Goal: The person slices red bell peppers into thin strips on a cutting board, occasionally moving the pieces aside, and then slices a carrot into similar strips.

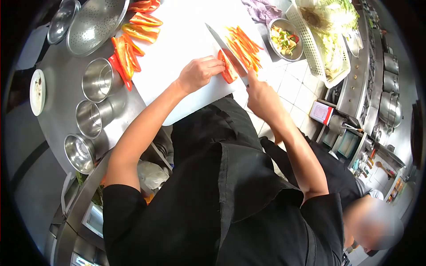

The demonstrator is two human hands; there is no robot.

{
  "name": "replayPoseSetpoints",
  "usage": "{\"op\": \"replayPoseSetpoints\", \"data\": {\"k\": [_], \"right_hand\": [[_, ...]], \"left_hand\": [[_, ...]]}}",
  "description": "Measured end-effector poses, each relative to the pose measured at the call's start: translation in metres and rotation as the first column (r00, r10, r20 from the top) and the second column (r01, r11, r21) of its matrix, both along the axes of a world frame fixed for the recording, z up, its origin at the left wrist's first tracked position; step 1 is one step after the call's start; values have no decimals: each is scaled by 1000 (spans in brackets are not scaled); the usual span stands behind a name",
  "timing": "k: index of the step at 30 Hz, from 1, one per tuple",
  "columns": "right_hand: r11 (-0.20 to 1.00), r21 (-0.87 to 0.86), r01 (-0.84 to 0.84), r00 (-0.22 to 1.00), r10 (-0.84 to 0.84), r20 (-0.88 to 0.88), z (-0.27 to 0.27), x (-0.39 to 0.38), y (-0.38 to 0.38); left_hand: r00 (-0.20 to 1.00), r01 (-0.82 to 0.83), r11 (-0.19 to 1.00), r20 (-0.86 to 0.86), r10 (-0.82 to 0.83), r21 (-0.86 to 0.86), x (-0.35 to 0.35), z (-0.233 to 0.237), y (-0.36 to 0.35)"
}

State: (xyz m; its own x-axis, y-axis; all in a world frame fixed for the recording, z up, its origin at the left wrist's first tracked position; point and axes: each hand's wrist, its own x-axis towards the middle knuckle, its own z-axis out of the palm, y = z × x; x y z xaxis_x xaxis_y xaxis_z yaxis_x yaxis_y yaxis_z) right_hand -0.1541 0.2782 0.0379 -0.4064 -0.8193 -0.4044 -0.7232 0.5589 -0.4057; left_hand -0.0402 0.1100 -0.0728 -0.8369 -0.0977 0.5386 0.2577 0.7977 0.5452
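Observation:
My right hand (pixel 262 95) is closed around the handle of a kitchen knife (pixel 214 35), whose long blade points away from me over a white cutting board (pixel 184 33). Curled fingers of my left hand (pixel 202 72) press on the near side of a red bell pepper piece (pixel 229 71), right beside the blade. To the right of the knife lies a pile of thin orange-red pepper strips (pixel 244 48). Larger pepper pieces (pixel 128 55) are lined up along the board's left edge.
Left on the steel counter (pixel 53 111) stand a colander (pixel 95 26), several steel bowls (pixel 88 117) and a white plate (pixel 37 92). A bowl of cut vegetables (pixel 285 40) and a basket of leafy greens (pixel 326 66) are at right. Another person (pixel 350 181) is close on my right.

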Motion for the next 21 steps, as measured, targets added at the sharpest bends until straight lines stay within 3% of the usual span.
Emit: {"op": "replayPoseSetpoints", "data": {"k": [2,5,7,10,13,16,20,21], "right_hand": [[993,108,43,998,-38,-43,-9,9,14],[994,-108,33,997,-40,-61,-50,1,4],[978,-207,25,998,-36,-46,-38,2,-4],[992,-122,-18,999,13,-43,-12,-1,-2],[994,94,52,996,-45,-72,-12,15,13],[989,-126,78,995,-85,-56,-26,16,-2],[990,-143,17,999,-23,-42,-18,-3,-6],[999,-43,32,999,-33,-14,-4,1,2]], "left_hand": [[1000,-17,1000,-7,17,3,1,-2,1],[1000,-5,1000,-20,5,5,-2,0,2],[1000,21,1000,-4,-21,4,3,3,3],[999,-43,999,-3,43,32,-2,4,3],[998,-60,996,-11,61,73,-1,0,3],[998,-55,998,-8,55,29,-2,0,0],[999,-36,999,-12,36,29,-4,6,1],[999,-50,998,-16,51,43,-2,6,3]]}}
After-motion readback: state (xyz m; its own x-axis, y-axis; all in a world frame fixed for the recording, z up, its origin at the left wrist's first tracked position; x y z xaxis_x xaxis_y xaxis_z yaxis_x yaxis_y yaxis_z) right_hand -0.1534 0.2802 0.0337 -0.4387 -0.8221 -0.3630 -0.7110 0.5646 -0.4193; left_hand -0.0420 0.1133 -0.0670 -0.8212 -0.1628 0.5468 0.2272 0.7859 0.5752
